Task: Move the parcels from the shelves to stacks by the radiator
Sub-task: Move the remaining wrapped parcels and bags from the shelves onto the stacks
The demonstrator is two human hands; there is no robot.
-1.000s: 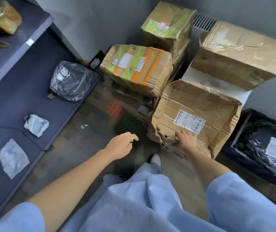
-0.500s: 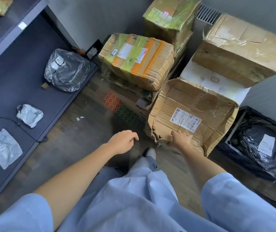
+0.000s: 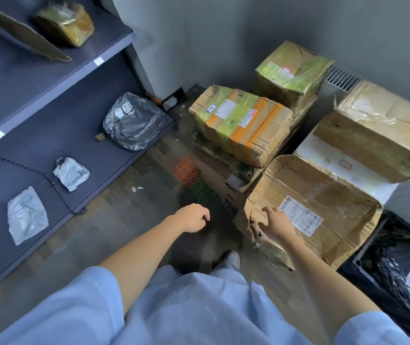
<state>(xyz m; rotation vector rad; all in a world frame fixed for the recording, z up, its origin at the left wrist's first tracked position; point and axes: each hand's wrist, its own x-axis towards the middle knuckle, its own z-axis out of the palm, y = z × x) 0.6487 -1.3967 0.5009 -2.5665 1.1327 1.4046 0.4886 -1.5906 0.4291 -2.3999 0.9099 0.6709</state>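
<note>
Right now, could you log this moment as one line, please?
right hand touching crumpled box | left hand idle | grey bag on shelf

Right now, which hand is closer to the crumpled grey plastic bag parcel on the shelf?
Left. The left hand hangs over the floor beside the shelf holding the bag; the right hand touches a box farther away.

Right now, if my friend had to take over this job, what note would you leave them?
Left hand: loosely curled, holds nothing, hangs over the floor.
Right hand: fingers spread, resting on the crumpled box at the front of the stacks.
Done: several taped boxes already stacked by the radiator.
Left: on the lower shelf, the grey bag parcel, small white parcel and flat white parcel; on the upper shelf, the gold-wrapped parcel.
</note>
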